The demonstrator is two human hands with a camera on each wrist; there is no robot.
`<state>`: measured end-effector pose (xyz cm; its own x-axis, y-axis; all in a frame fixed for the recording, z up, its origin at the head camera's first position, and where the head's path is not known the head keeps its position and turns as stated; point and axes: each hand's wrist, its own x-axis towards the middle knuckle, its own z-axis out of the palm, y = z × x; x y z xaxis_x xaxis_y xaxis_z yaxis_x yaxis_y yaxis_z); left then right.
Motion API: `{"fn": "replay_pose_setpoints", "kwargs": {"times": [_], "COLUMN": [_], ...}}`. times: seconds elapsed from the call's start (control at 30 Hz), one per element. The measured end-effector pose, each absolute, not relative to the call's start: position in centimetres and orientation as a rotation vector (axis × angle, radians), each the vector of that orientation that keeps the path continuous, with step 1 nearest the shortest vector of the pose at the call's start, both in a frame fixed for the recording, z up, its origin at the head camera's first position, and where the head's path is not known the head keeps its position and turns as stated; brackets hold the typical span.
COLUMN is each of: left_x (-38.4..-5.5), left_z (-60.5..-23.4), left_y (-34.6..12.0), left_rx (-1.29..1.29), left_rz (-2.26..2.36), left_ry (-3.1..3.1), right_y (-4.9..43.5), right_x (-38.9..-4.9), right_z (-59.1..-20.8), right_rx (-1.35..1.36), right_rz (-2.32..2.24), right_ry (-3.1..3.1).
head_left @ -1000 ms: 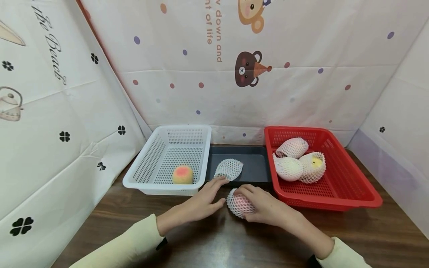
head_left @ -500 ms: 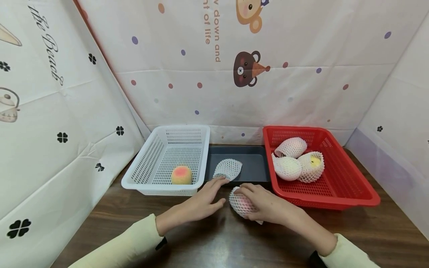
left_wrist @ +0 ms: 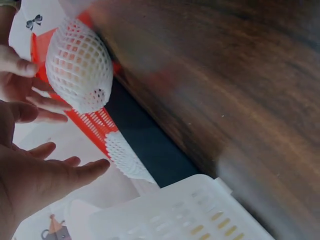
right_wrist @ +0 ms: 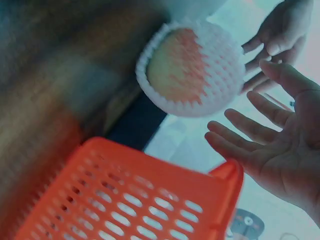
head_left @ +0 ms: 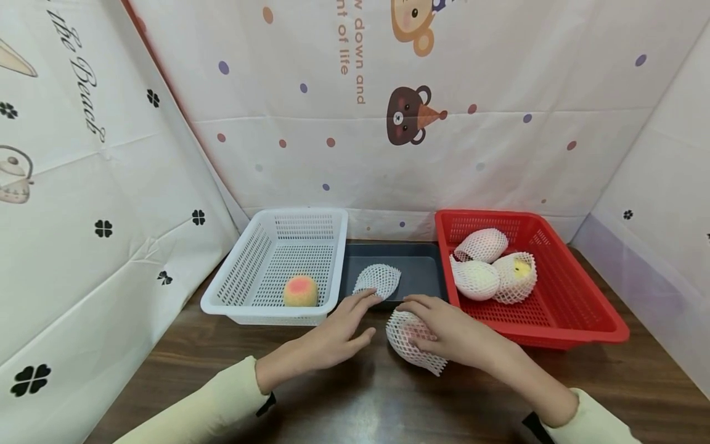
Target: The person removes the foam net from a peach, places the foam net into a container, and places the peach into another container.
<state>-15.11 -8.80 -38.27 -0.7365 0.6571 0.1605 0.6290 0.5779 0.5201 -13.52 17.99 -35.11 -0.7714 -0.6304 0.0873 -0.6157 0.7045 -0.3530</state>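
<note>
A peach in a white foam net [head_left: 409,339] sits on the wooden table between both hands. My right hand [head_left: 457,333] is at its right side, thumb and fingers overlapping the net in the head view. From the right wrist, that hand [right_wrist: 285,140] has straight, spread fingers beside the net, and the peach's red-yellow skin [right_wrist: 177,67] shows through the net's open end. My left hand [head_left: 335,339] lies to the left with fingers extended, holding nothing. Its fingertips overlap the near edge of the dark tray [head_left: 421,274], where another foam net [head_left: 378,280] lies.
A white basket [head_left: 227,302] at left holds one bare peach [head_left: 301,291]. At right, a red basket [head_left: 588,336] holds three net-wrapped fruits [head_left: 477,280], one showing yellow. Printed cloth [head_left: 310,154] walls off the back and sides.
The netted peach has shifted slightly right and turned, bringing the net's loose end out at lower right. My right hand has moved a little right; the left hand stays almost still.
</note>
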Motion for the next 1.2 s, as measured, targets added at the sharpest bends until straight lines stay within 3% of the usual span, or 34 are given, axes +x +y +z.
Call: {"fn": "replay_pose_setpoints", "kwargs": {"times": [0.53,0.77,1.2], "left_x": [-13.7,-13.3,-13.3], "left_z": [-37.0,-36.4,-36.2], "left_y": [-8.4,-8.4,-8.5], "left_rx": [1.419,1.302,1.276], "left_rz": [0.348,0.093,0.136], "left_ry": [3.098,3.193,3.127], "right_y": [19.4,19.9,20.3], "right_x": [-11.4,-11.0,-11.1], "right_z": [-33.0,-33.1,-33.3], "right_rx": [-0.959,-0.809,-0.774], "right_rz": [-0.401,-0.359,-0.355], "right_ry": [3.117,3.134,3.102]}}
